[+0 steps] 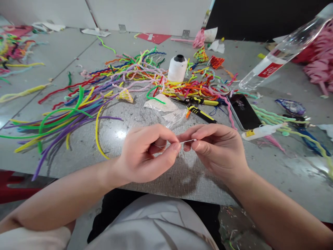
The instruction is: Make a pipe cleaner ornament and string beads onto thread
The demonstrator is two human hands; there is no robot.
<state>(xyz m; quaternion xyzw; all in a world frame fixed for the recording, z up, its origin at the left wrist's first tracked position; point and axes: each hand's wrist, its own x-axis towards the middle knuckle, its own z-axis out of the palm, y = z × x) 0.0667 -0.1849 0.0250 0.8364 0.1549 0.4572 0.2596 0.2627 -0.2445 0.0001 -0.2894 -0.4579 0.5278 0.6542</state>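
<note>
A thin whitish strand (pixel 186 141), either wire or thread, runs between my two hands just above the table's front part. My left hand (pixel 148 152) pinches it between thumb and forefinger, and a length trails back under the curled fingers. At the strand's other end, a tiny shiny tip sits between the thumb and fingertips of my right hand (pixel 220 146), which is closed on it. Beyond the hands lies a clear plastic bag (pixel 169 116) with a white piece in it. Pliers (pixel 199 110) with black and yellow handles rest beside the bag.
Many coloured pipe cleaners (pixel 130 74) spread across the table around a white thread cone (pixel 178 68). To the right are a phone (pixel 244 111), a glue bottle (pixel 262 131), a tilted-looking water bottle (pixel 281 55) and pink fuzzy pieces (pixel 318 66). A white panel (pixel 151 15) stands behind.
</note>
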